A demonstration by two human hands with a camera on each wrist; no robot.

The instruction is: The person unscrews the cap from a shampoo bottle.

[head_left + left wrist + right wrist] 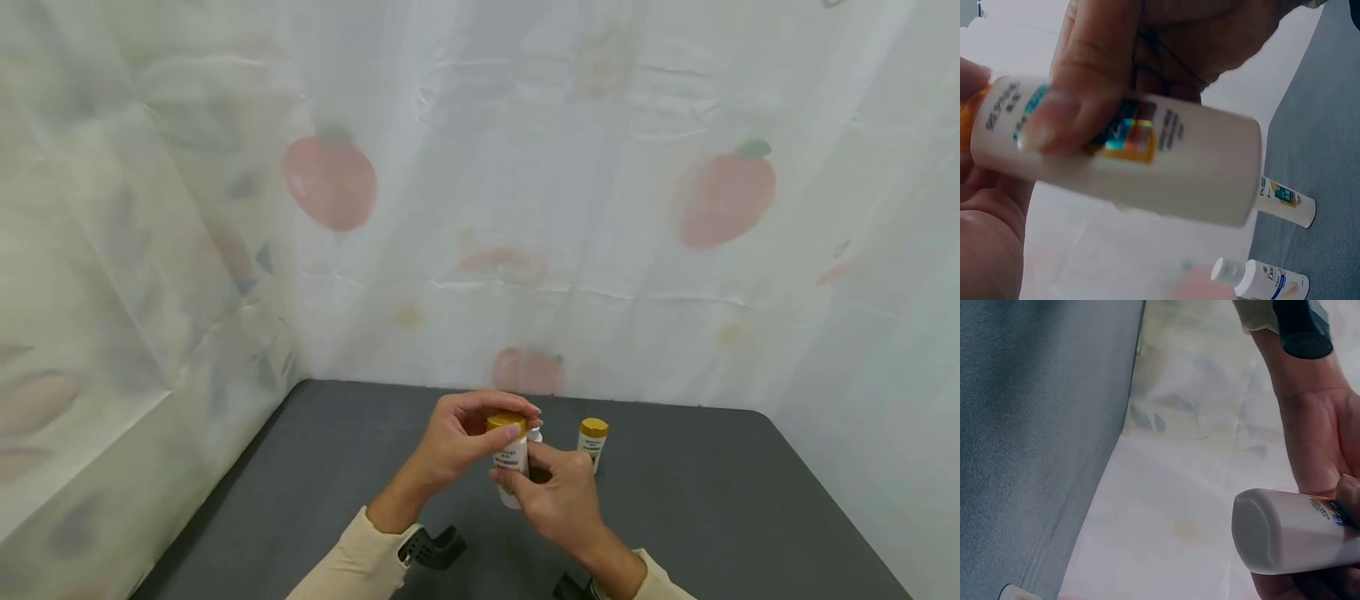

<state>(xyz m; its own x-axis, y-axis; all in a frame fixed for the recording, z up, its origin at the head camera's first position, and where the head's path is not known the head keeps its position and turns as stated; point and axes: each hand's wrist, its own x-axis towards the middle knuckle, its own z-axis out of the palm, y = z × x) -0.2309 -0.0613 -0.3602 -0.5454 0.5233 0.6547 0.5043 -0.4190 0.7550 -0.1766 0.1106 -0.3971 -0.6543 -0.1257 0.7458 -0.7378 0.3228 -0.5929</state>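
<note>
Between my two hands, above the table, is a small white bottle [512,458] with a yellow cap [507,420]. My left hand [456,435] pinches the cap between thumb and fingers. Lower down, my right hand [564,497] grips the bottle's body, its thumb across the printed label in the left wrist view. That view shows the bottle tipped on its side in the frame, its base pointing right. The right wrist view catches the plain white base [1257,531] and part of the label.
A similar yellow-capped bottle [592,443] stands on the grey table [675,500], just beyond my right hand. Near it stands a white-capped Dove bottle [1272,281], mostly hidden behind my hands in the head view. Pale printed curtains [525,208] hang behind and beside the table.
</note>
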